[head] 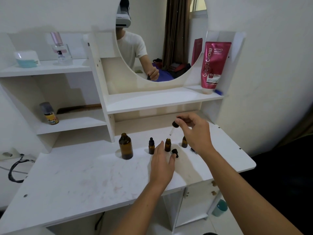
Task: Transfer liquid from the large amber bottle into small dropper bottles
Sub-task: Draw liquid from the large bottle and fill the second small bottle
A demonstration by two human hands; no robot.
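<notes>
The large amber bottle (125, 146) stands uncapped on the white desk (84, 180). To its right stand three small amber bottles: a capped one (151, 147), an uncapped middle one (167, 145) and a third (184, 142) partly behind my right hand. My right hand (196, 131) pinches a black-bulbed dropper (174, 126), its glass tip just above the middle bottle's mouth. My left hand (162, 165) hovers flat and open just in front of the middle bottle. A loose black dropper cap (175, 152) lies by my left fingertips.
A round mirror (160, 39) rises behind the desk. A pink tube (213, 65) stands on the shelf at right, and a perfume bottle (59, 48), a jar (27, 58) and a small can (49, 113) sit on the left shelves. Black cables (16, 168) hang at the left edge.
</notes>
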